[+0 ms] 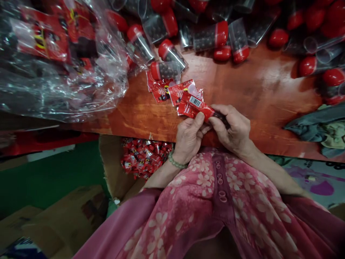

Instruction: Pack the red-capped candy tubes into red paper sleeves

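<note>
Near the table's front edge, my left hand [190,136] pinches a red printed packet [185,108] with a white barcode label. My right hand [234,126] is closed around a dark-filled clear tube [221,117], whose other end meets the packet. Whether the tube's end sits inside the packet or against it, I cannot tell. Just beyond my hands, more red packets [161,90] lie flat and overlapping. One red-capped tube of dark beads [165,70] rests partly on them.
Many red-capped tubes [210,36] are heaped along the far side of the wooden table [242,86]. At left lies a large clear plastic bag [88,97] with red packets. Below the edge stands a cardboard box [113,165] of small red packets [145,156]. Cloth [318,126] lies at right.
</note>
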`<state>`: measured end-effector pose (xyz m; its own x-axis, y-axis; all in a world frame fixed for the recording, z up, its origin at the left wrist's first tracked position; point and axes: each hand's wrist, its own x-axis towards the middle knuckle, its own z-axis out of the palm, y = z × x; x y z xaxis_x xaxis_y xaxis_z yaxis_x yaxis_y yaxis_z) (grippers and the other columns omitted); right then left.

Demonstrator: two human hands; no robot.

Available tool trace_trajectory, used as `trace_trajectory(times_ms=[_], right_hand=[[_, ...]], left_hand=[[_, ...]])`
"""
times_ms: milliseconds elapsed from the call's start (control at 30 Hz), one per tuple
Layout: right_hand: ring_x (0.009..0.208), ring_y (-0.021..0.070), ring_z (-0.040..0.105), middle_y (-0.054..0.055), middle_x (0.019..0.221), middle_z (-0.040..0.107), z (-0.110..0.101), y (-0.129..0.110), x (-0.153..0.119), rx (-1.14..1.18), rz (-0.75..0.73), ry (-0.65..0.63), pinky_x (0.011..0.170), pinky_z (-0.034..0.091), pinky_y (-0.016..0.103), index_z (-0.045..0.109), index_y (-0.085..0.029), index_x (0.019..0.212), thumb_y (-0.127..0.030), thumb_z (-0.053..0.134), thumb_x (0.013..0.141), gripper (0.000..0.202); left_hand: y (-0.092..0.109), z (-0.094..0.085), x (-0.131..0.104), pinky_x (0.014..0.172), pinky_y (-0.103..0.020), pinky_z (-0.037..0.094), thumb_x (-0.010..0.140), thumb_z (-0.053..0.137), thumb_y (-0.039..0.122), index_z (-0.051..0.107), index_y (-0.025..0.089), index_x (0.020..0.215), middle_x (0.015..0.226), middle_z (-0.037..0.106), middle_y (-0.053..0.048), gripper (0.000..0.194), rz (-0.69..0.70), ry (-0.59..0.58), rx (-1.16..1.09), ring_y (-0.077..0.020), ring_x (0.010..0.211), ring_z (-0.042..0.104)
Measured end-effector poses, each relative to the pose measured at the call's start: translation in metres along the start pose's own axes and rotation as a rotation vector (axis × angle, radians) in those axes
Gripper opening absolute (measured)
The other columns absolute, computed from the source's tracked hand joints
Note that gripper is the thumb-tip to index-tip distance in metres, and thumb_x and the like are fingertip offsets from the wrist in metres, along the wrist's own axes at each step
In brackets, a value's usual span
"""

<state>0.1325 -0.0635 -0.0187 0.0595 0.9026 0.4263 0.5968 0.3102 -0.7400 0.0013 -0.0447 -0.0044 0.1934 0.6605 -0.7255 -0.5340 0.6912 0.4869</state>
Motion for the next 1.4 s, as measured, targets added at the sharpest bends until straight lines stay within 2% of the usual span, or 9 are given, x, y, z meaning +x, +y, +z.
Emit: trace_trajectory(times_ms=[267, 500, 667, 800, 867, 1000, 1133, 1267, 1400], right_hand=[[0.098, 0.0181, 0.073, 0.006, 0.112, 0.073, 0.015, -0.003, -0.003, 0.128, 0.192, -0.003, 0.088, 0.061, 0.033, 0.061, -0.021, 0.123, -0.042, 0.053, 0.103, 0.029], [0.076, 0.0120, 0.069, -0.001, 0.090, 0.070, 0.008, -0.004, 0.003, 0.454, 0.527, -0.149, 0.072, 0.058, 0.025, 0.060, -0.024, 0.118, -0.055, 0.058, 0.099, 0.037], [0.094, 0.0136, 0.072, 0.002, 0.111, 0.073, -0.008, -0.008, 0.001, 0.655, 0.571, -0.322, 0.084, 0.059, 0.025, 0.058, -0.026, 0.130, -0.050, 0.072, 0.091, 0.047], [0.072, 0.0098, 0.070, -0.001, 0.092, 0.075, -0.016, -0.005, -0.006, 0.667, 0.663, -0.281, 0.068, 0.058, 0.020, 0.068, -0.025, 0.115, -0.040, 0.077, 0.089, 0.031], [0.069, 0.0099, 0.069, -0.001, 0.090, 0.076, -0.018, -0.004, -0.007, 0.635, 0.661, -0.228, 0.066, 0.059, 0.021, 0.073, -0.024, 0.108, -0.038, 0.077, 0.088, 0.025], [0.090, 0.0162, 0.074, 0.003, 0.108, 0.080, -0.022, -0.006, -0.002, 0.567, 0.579, -0.196, 0.082, 0.064, 0.031, 0.077, -0.026, 0.107, -0.035, 0.078, 0.088, 0.021], [0.079, 0.0141, 0.075, 0.002, 0.106, 0.080, -0.018, -0.010, 0.002, 0.681, 0.646, -0.198, 0.072, 0.065, 0.028, 0.075, -0.026, 0.105, -0.040, 0.079, 0.087, 0.024], [0.072, 0.0110, 0.073, 0.000, 0.096, 0.078, -0.007, -0.016, 0.002, 0.725, 0.641, -0.186, 0.072, 0.065, 0.025, 0.071, -0.024, 0.107, -0.039, 0.078, 0.088, 0.025], [0.069, 0.0100, 0.073, -0.003, 0.089, 0.077, 0.003, -0.020, -0.002, 0.686, 0.549, -0.100, 0.070, 0.064, 0.023, 0.071, -0.025, 0.104, -0.034, 0.077, 0.089, 0.018]], left_hand=[[-0.003, 0.000, 0.006, 0.076, -0.023, 0.054, 0.076, 0.088, 0.035, 0.070, 0.014, 0.068, 0.067, 0.069, 0.003, 0.028, 0.097, 0.028, 0.029, -0.0099, 0.072, 0.069], [-0.004, -0.006, 0.007, 0.086, -0.025, 0.058, 0.072, 0.089, 0.050, 0.075, 0.018, 0.083, 0.086, 0.078, 0.001, 0.037, 0.193, -0.063, -0.014, -0.0149, 0.093, 0.075], [0.006, -0.008, 0.007, 0.092, -0.027, 0.059, 0.066, 0.092, 0.054, 0.077, 0.019, 0.086, 0.095, 0.081, -0.002, 0.043, 0.229, -0.036, 0.032, -0.0188, 0.102, 0.077], [0.008, -0.008, 0.007, 0.101, -0.038, 0.059, 0.068, 0.089, 0.058, 0.079, 0.020, 0.090, 0.100, 0.082, -0.005, 0.045, 0.226, -0.092, 0.041, -0.0266, 0.117, 0.074], [0.007, -0.009, 0.007, 0.102, -0.040, 0.059, 0.069, 0.088, 0.059, 0.079, 0.020, 0.087, 0.099, 0.082, -0.005, 0.043, 0.231, -0.116, 0.085, -0.0275, 0.118, 0.073], [0.005, -0.013, 0.005, 0.103, -0.041, 0.060, 0.074, 0.085, 0.056, 0.080, 0.020, 0.087, 0.098, 0.082, -0.006, 0.038, 0.259, -0.194, 0.198, -0.0282, 0.114, 0.074], [0.006, -0.014, 0.004, 0.103, -0.041, 0.059, 0.081, 0.082, 0.050, 0.079, 0.021, 0.099, 0.107, 0.081, -0.007, 0.035, 0.285, -0.292, 0.176, -0.0272, 0.113, 0.075], [0.008, -0.007, 0.004, 0.103, -0.039, 0.059, 0.079, 0.080, 0.061, 0.075, 0.024, 0.109, 0.115, 0.080, -0.006, 0.048, 0.289, -0.228, 0.069, -0.0261, 0.119, 0.073], [0.008, 0.000, 0.002, 0.098, -0.039, 0.060, 0.079, 0.076, 0.068, 0.074, 0.022, 0.100, 0.111, 0.080, -0.007, 0.050, 0.279, -0.196, 0.044, -0.0279, 0.124, 0.070]])
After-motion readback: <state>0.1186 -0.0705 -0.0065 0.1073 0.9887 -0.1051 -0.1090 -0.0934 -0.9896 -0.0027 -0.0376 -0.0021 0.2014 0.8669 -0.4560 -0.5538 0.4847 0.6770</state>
